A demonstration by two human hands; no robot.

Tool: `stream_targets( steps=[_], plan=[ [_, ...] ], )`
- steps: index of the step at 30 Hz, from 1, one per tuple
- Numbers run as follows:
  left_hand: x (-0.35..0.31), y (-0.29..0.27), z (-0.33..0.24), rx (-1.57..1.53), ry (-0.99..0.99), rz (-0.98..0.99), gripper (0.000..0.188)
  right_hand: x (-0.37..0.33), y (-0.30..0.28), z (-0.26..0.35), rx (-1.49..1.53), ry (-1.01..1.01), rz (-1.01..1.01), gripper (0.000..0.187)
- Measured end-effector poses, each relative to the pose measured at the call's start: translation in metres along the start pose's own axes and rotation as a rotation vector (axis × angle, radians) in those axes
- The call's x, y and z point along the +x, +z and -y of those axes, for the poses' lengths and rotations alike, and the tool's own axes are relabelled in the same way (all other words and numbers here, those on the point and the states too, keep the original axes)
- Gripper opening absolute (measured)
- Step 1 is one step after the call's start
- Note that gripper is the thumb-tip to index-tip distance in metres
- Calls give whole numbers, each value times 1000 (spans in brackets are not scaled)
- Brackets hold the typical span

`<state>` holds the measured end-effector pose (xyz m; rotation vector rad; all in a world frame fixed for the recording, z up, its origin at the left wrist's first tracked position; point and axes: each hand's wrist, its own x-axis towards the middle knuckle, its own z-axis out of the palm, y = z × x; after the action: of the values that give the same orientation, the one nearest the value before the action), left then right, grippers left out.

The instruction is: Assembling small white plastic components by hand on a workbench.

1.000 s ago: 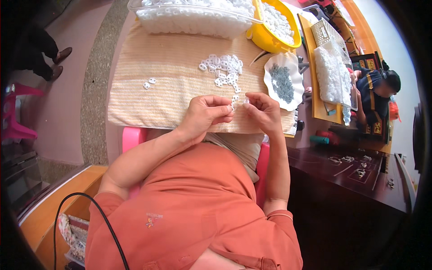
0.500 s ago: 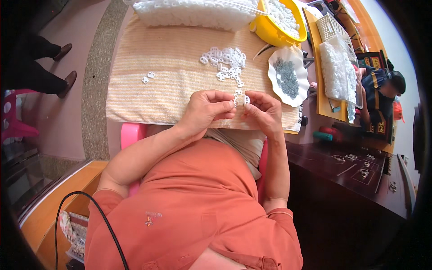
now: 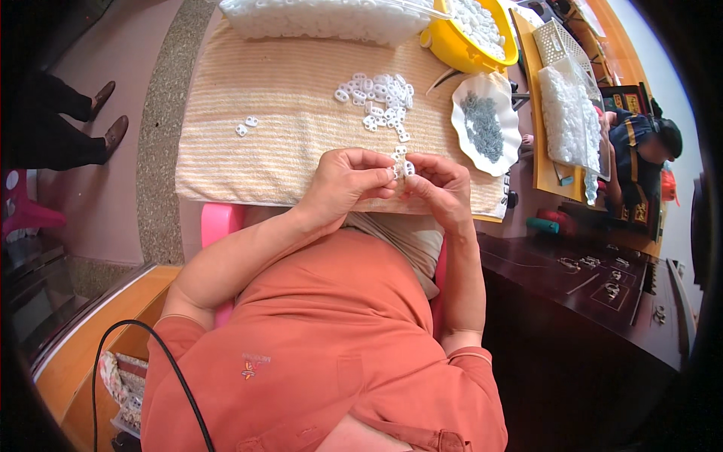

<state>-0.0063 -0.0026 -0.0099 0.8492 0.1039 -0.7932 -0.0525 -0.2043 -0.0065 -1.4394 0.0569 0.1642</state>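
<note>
Close to the near edge of a striped towel (image 3: pixel 286 90), both hands are pinched at chest height. My left hand (image 3: pixel 352 181) grips a small white plastic piece (image 3: pixel 395 170) between thumb and forefinger, mostly hidden by the fingertips. A white two-hole piece (image 3: pixel 409 168) is pinched in my right hand (image 3: pixel 440 188), close beside the left one; whether they touch I cannot tell. Just beyond the fingers lies a loose pile of similar white pieces (image 3: pixel 380 94). Two more pieces (image 3: pixel 246 126) lie apart on the left.
To the right, a white wavy-rimmed dish (image 3: pixel 510 148) holds many small grey metal parts (image 3: pixel 482 128). A yellow basin (image 3: pixel 449 51) and a clear box (image 3: pixel 324 22) full of white pieces stand at the back. Another person (image 3: pixel 640 151) sits by a side table; someone's shoes (image 3: pixel 115 134) show far left.
My right hand has moved slightly left, bringing its white piece nearer the one in my left hand. The left hand has barely moved.
</note>
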Motion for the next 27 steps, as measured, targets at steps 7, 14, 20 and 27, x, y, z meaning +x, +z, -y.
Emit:
stream_targets(
  steps=[7, 14, 20, 27],
  plan=[
    [0, 1, -1, 22, -2, 9, 16, 0, -1, -2, 17, -15, 23, 33],
    [-1, 2, -2, 29, -27, 3, 14, 0, -1, -2, 15, -13, 44, 31],
    [-1, 2, -1, 55, -25, 12, 15, -1, -1, -3, 25, 5, 40, 30],
    [-2, 2, -1, 66, -42, 8, 16, -1, -4, -5, 28, 7, 58, 30]
  ],
)
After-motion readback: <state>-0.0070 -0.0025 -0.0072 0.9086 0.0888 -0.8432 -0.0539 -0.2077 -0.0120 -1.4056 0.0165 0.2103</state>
